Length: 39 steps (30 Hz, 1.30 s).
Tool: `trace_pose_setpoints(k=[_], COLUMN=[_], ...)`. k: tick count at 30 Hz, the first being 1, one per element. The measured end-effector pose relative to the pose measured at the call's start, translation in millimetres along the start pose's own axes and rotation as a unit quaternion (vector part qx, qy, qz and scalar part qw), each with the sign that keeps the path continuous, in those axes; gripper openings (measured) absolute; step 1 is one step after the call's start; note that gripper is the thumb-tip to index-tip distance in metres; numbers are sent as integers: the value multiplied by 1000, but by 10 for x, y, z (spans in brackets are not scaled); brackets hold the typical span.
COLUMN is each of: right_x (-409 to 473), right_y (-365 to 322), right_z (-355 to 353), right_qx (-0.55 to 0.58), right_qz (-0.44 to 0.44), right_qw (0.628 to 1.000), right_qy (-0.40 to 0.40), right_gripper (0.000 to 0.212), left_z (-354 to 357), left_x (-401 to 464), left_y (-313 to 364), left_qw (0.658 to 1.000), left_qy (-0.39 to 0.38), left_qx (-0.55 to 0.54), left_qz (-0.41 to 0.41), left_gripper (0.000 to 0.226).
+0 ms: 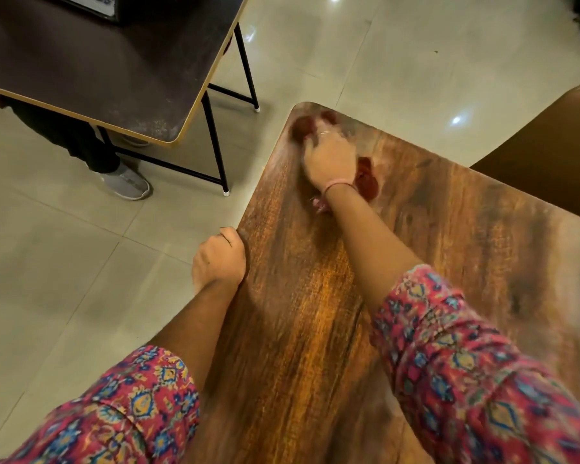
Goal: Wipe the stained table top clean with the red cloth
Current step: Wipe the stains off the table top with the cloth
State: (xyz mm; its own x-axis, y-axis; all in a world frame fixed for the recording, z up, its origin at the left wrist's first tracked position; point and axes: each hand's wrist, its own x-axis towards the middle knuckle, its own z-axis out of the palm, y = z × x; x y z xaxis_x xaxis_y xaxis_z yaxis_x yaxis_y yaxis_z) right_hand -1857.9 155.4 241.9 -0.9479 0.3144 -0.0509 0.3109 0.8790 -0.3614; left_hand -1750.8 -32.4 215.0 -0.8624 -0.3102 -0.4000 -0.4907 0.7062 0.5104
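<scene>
A pale tiled floor (pixel 64 249) is seen on the left and at the far side. A wood-grain desk (pixel 315 329) is seen running from the near edge to a rounded far-left corner. A second, dark desk (pixel 98 61) on black metal legs is placed at the far left, well apart, and a grey shoe (pixel 128 184) is seen on the floor beneath it. Both forearms are covered near the elbows by patterned red sleeves (pixel 466 363). The desk's left edge is gripped by the left hand (pixel 220 257), its fingers curled over the rim. The right hand (pixel 329 159) is blurred; it is laid palm down on the red cloth (pixel 367 177) near the far-left corner, and whether its fingers are spread cannot be told. The cloth is seen bunched beyond the fingers and right of the wrist. A pink band (pixel 337 186) is worn on the right wrist.
</scene>
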Motion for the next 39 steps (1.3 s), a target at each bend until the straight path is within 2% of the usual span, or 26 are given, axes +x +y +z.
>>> trace_pose_setpoints(k=[2, 4, 6, 8, 10, 12, 14, 16, 18, 20, 23, 25, 27, 29, 31, 33, 39], right_x=[-355, -686, -806, -655, -395, -179, -129, -331, -778, -1246, -1313, -1017, -639, -367, -276, -413, -1648], right_y=[-141, -5, 299, 631, 922, 1064, 966, 701, 431, 368, 663, 870, 1003, 1031, 950, 794, 591], right_z=[108, 82, -24, -166, -321, -407, -360, -217, -48, 22, -111, -183, -248, -277, -235, -163, 24], right_qx=[-8, -13, -15, -5, 0, 19, 22, 24, 29, -6, -27, -29, -27, -17, -17, -29, -59], right_qz=[-113, -202, -240, -169, -24, 117, 175, 109, -41, -170, -254, -200, -58, 80, 142, 138, -3], right_qw=[993, 979, 969, 985, 1000, 992, 982, 991, 998, 985, 966, 979, 997, 994, 986, 986, 996], right_qy=[-19, -37, -51, -24, 19, 47, 70, 70, 30, -21, -47, -15, 35, 69, 85, 90, 65], right_gripper=[50, 49, 49, 48, 49, 50, 50, 49, 47, 47, 47, 47, 49, 50, 52, 52, 50], left_z=[-5, -5, -3, 7, 21, 24, 21, 13, 5, -2, -1, 13, 21, 32, 35, 38, 28], left_x=[9, 7, 9, 17, 17, 11, -1, -16, -24, -38, -42, -33, -27, -18, -2, 8, 6], left_y=[-10, -16, -9, -9, -24, -33, -37, -32, -9, -8, 1, -1, -4, -16, -23, -27, -16], left_qw=[1000, 1000, 1000, 1000, 1000, 1000, 1000, 1000, 1000, 1000, 1000, 1000, 1000, 1000, 999, 999, 999], left_qy=[-3, 2, 5, 8, 12, 17, 22, 23, 21, 22, 22, 25, 26, 28, 30, 33, 39], left_qx=[2, 3, 0, 1, 3, 4, 6, 2, 1, 2, 4, 2, 1, 2, 3, 4, 11], left_qz=[6, 7, 11, 14, 14, 12, 8, 8, 8, 5, 10, 9, 10, 11, 10, 8, 12], left_gripper=[54, 54, 54, 54, 55, 55, 55, 54, 54, 54, 55, 55, 55, 55, 55, 54, 54])
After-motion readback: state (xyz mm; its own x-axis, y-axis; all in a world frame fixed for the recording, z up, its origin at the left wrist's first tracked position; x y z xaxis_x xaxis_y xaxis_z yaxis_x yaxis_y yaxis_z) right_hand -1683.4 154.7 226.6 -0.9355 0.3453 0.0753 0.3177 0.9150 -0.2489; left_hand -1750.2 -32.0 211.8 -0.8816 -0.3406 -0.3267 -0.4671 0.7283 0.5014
